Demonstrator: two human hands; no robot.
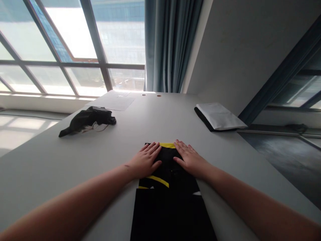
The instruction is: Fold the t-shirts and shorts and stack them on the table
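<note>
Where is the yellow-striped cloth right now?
In the head view, the cloth lies on the table at bottom centre, the left hand and right hand flat on its far end.

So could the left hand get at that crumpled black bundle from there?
Probably yes, with a stretch: the left hand lies flat on the black cloth, and only tabletop shows between it and the bundle.

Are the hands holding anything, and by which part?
Nothing appears gripped: the left hand and right hand lie flat on the far end of the black cloth.
</note>
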